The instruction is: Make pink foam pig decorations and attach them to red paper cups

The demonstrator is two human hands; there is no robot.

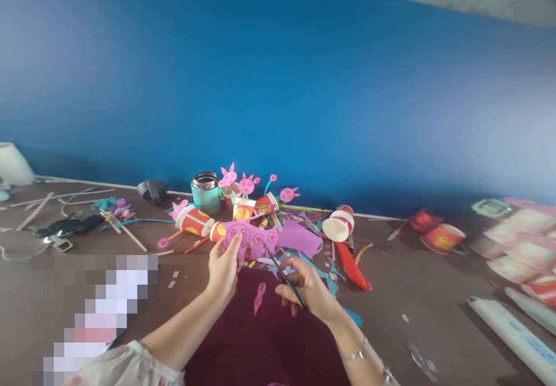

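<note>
One dark slim tool (293, 290), slanting up-left, tip toward purple paper (252, 237)

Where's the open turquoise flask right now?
In the head view, left of centre: the turquoise flask stands by the blue panel, just behind a tipped red-and-white cup.

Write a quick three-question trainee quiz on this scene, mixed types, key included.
1. Which hand holds the purple paper with drawn circles?
2. True or false: the teal jar stands with its mouth open.
3. Pick one: the right hand holds (a) a cup, (b) a slim dark tool, (c) the teal jar.

Key: 1. The left hand. 2. True. 3. b.
</note>
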